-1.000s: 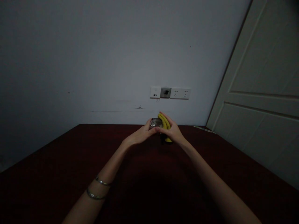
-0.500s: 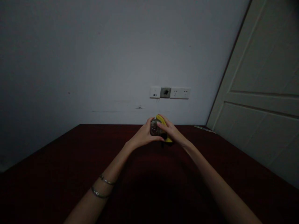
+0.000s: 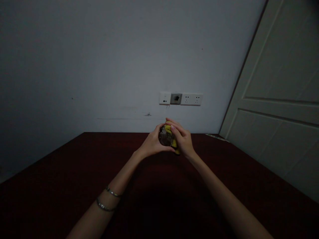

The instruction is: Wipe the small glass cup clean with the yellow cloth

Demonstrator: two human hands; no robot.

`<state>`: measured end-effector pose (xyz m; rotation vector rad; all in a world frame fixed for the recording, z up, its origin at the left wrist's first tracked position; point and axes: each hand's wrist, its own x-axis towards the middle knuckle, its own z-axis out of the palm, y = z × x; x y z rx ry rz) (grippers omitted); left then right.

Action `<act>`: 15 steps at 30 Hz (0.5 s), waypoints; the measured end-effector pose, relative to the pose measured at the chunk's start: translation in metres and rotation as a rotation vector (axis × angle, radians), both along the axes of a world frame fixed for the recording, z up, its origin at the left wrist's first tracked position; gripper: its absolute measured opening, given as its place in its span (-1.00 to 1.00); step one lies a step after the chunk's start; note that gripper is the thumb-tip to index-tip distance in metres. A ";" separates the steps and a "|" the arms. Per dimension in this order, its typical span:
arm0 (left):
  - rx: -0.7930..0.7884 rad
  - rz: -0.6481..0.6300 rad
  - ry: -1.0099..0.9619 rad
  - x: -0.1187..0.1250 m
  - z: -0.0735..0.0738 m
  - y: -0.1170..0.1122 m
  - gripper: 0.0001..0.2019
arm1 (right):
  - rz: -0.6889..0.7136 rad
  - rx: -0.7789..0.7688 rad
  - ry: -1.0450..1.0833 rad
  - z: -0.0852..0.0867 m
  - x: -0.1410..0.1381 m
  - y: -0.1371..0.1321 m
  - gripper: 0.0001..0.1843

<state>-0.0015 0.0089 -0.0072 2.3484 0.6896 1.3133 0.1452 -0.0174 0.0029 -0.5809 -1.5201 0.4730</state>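
Both my arms reach out over a dark red table (image 3: 62,172). My left hand (image 3: 151,146) is closed around a small clear glass (image 3: 164,137), held above the far part of the table. My right hand (image 3: 183,141) grips a yellow cloth (image 3: 171,136) and presses it against the glass, fingers curled over its top. Most of the cloth is hidden behind my fingers. Two thin bracelets (image 3: 108,200) sit on my left forearm.
A pale wall rises behind the table, with a row of sockets and a switch (image 3: 181,99) just above my hands. A white panelled door (image 3: 279,99) stands at the right. The room is dim.
The glass has turned in my left hand so its round end faces me. My right hand has slid further over the top of it with the cloth, hiding more of the yellow.
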 end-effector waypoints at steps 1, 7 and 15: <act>0.006 -0.001 0.012 0.000 0.000 -0.001 0.00 | 0.012 -0.065 0.059 0.000 0.000 0.003 -0.74; -0.073 0.069 0.097 0.000 0.001 -0.004 0.05 | -0.040 -0.170 0.093 0.001 -0.001 0.004 -0.73; -0.134 0.070 0.100 0.001 0.002 -0.002 -0.30 | -0.108 0.314 -0.414 -0.003 0.000 -0.012 -0.71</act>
